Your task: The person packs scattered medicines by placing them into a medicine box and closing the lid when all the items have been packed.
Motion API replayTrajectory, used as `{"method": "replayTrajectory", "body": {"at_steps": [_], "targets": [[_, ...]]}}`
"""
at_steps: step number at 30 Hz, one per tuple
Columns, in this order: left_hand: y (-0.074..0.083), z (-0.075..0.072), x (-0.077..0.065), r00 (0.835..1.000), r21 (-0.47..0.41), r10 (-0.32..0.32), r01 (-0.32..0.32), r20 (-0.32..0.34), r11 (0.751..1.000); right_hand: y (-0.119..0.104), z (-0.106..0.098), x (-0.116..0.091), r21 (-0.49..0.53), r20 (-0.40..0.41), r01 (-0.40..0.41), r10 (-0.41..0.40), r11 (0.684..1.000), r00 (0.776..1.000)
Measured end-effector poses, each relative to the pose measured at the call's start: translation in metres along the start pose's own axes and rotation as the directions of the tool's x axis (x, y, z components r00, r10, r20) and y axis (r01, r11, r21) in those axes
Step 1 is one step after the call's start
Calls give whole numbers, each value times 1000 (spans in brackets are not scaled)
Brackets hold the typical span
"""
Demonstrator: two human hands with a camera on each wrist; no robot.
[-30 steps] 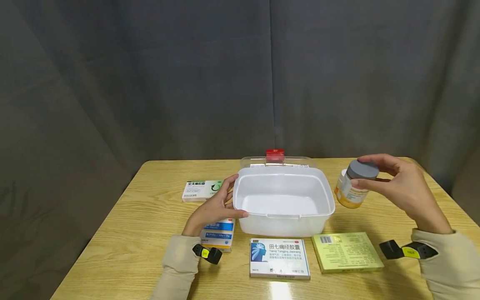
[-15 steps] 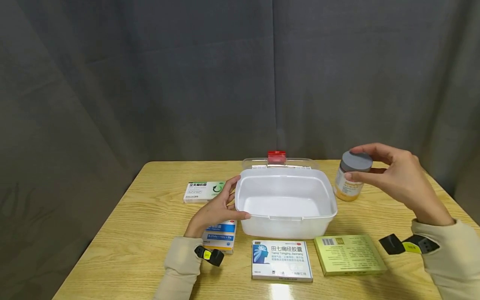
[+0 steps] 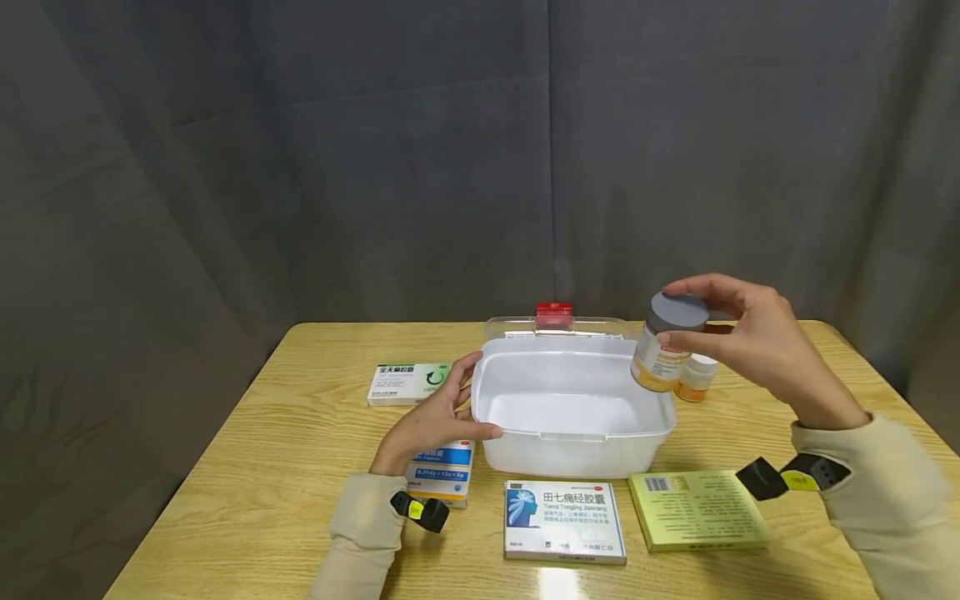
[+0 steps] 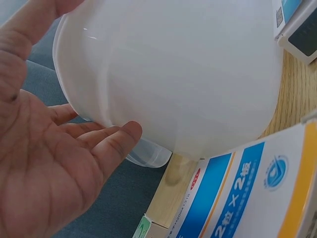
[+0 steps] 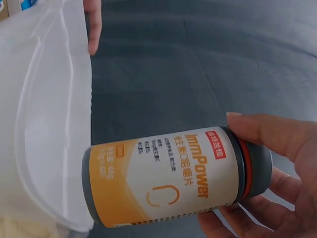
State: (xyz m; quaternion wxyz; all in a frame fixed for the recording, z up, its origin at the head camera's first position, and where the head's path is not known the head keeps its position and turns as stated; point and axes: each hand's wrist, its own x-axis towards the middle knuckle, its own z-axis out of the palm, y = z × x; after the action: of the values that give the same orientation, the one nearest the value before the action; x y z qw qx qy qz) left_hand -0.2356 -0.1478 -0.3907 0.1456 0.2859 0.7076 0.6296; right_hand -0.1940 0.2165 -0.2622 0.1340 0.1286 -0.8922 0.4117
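Early going, I'd judge: one item aloft, the rest outside the translucent white plastic tub (image 3: 573,457)!
Flat printed cardboard boxes (image 3: 405,385) lie around it; left hand (image 3: 429,419) spread along its left end; by its right rim, the cylindrical white-and-orange bottle (image 3: 660,363), long axis tilted off upright, base leaning tubward; right hand (image 3: 767,346) pinching the dark-grey cap (image 3: 681,310), uppermost!

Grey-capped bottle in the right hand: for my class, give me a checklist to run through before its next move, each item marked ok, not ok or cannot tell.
1. Right hand grips the bottle by its grey cap: ok.
2. Cap screwed tight: cannot tell.
3. Left hand holds the white bin at its left rim: ok.
4. Clear lid off the bin's opening: ok, it is behind the bin.
5. Bottle wholly over the opening: not ok, it is at the right rim.
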Motion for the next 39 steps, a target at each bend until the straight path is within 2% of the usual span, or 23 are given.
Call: {"method": "replayTrajectory", "body": {"at_steps": [11, 24, 31, 39], "targets": [[-1, 1, 2, 1000, -8, -6, 6, -7, 1000, -7, 28, 18, 71, 104, 45, -53, 996, 993], [-1, 1, 1, 1000, -15, -8, 8, -8, 1000, -14, 65, 33, 120, 160, 42, -61, 992, 985], [0, 1, 1, 1000, -18, -6, 6, -3, 1000, -16, 85, 41, 124, 190, 100, -122, 987, 974], [-1, 5, 3, 999, -11, -33, 33, -10, 999, -16, 99, 43, 148, 212, 104, -135, 983, 968]]}}
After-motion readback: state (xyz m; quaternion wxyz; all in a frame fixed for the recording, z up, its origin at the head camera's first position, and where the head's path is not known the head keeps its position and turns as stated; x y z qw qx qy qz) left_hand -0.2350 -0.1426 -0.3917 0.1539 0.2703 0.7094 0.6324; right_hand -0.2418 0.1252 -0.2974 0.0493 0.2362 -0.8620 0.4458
